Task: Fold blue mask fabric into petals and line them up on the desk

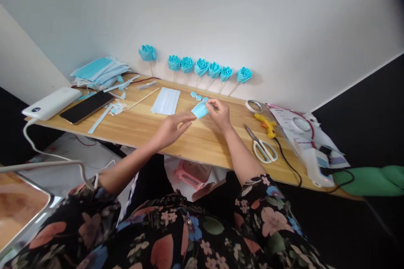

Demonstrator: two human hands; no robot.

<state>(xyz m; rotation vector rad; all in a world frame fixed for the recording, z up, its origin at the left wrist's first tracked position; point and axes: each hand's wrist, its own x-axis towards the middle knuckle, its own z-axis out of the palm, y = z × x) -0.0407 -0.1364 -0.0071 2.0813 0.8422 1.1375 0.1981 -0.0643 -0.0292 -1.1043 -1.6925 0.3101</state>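
Observation:
My right hand (pixel 220 113) pinches a small light-blue piece of mask fabric (pixel 200 110) by its upper right edge, just above the wooden table. My left hand (pixel 175 129) is open, its fingers stretched out towards the lower left edge of that piece. Whether those fingertips touch it, I cannot tell. A few small cut blue petals (pixel 196 96) lie just behind the held piece. To the left, a flat white mask sheet (pixel 166 101) rests on the table.
Several blue fabric roses on sticks (pixel 201 67) lean along the wall. A mask stack (pixel 99 71), phone (pixel 87 107) and white power bank (pixel 52 103) lie left. At right are scissors (pixel 264 151), a yellow glue gun (pixel 265 124), tape roll (pixel 253 106) and power strip (pixel 318 168).

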